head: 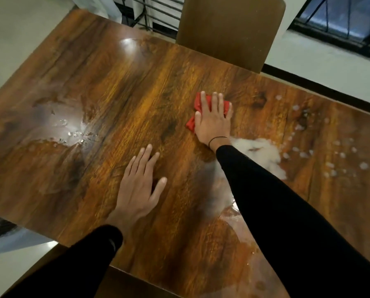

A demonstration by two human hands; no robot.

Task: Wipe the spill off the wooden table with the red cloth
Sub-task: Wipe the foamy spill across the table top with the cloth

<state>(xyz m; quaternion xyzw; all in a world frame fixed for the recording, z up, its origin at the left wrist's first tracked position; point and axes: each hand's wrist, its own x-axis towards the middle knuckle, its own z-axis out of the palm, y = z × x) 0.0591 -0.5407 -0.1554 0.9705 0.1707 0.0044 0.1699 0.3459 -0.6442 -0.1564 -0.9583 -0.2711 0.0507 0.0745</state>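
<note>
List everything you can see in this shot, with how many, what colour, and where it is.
Glossy brown wooden table: one, fills most of the view.
Crumpled red cloth: one, on the table right of centre, under the right hand.
White foamy spill: one patch with scattered white droplets, right part of the table, beside the right forearm.
Clear wet patch: one, shiny, left part of the table.
Brown chair back: one, at the far edge of the table.
Black metal grille: one, top right, along the floor edge.
Right hand: fingers straight, presses the cloth; black sleeve, thin black wristband.
Left hand: flat on bare wood, near centre; black sleeve.
</note>
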